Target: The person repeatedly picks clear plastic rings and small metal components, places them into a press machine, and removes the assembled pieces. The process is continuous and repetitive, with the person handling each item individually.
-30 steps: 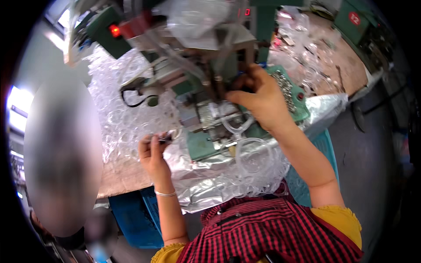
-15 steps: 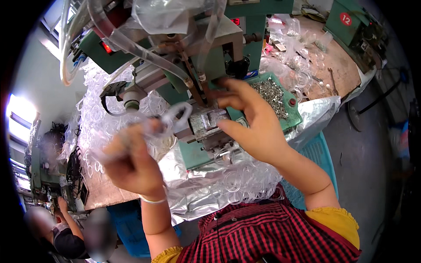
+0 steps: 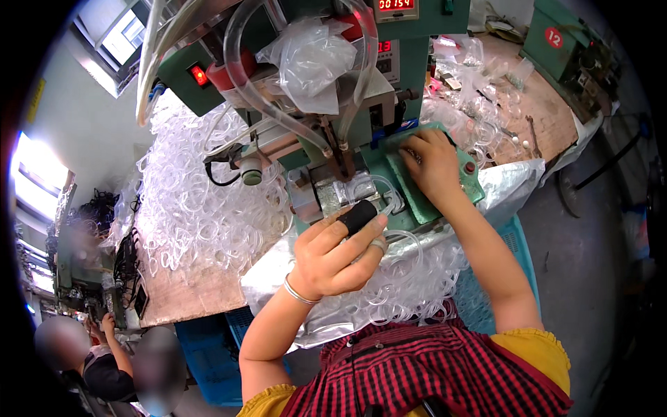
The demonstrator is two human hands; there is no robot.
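My left hand is raised in front of the green machine. It pinches a loop of clear tube at the metal fixture. A black cot covers its index finger, and there is a bangle on the wrist. My right hand lies palm down on the green parts tray at the machine's right side. Its fingertips are curled into the tray, and what they touch is hidden.
A big heap of clear tube loops covers the wooden table to the left. More loops lie on a silver sheet over my lap. A blue crate stands on the right. Two people work at lower left.
My left hand rose from the table edge with a tube loop and carried it right to the fixture. My right hand moved from the fixture onto the green tray.
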